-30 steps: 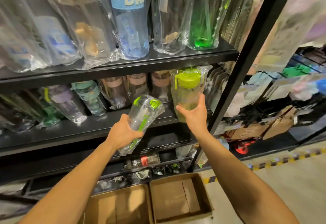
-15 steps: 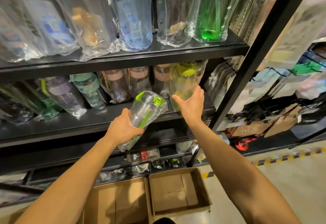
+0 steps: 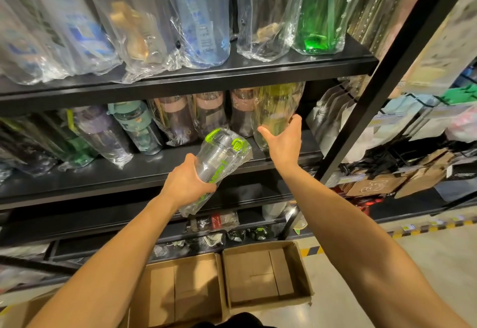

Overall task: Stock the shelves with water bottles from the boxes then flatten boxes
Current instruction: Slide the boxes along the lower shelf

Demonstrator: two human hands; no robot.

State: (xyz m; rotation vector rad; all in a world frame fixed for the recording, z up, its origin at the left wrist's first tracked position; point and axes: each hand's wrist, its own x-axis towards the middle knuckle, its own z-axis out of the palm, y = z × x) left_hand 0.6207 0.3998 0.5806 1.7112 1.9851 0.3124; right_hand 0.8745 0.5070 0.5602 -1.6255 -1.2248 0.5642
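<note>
My left hand (image 3: 185,183) grips a clear bottle with bright green trim (image 3: 222,154), wrapped in plastic and tilted, just in front of the middle shelf (image 3: 103,175). My right hand (image 3: 284,144) is spread around the lower front of a yellow-green bottle (image 3: 276,105) in a plastic bag. That bottle stands upright at the right end of the middle shelf, beside a row of pink-lidded bottles (image 3: 209,115). Below my arms on the floor are two open cardboard boxes, one on the right (image 3: 302,273) and one on the left (image 3: 180,289), both showing bare bottoms.
The upper shelf (image 3: 232,74) carries tall wrapped bottles. A black slanted upright (image 3: 374,90) bounds the shelf on the right. Teal, purple and green bottles (image 3: 134,126) fill the middle shelf's left. A lower shelf holds small items (image 3: 214,221). Bags hang at the right (image 3: 374,185).
My right hand has carried the yellow-green bottle up and back under the upper shelf, standing it on the middle shelf. My left hand with the clear bottle has stayed about where it was.
</note>
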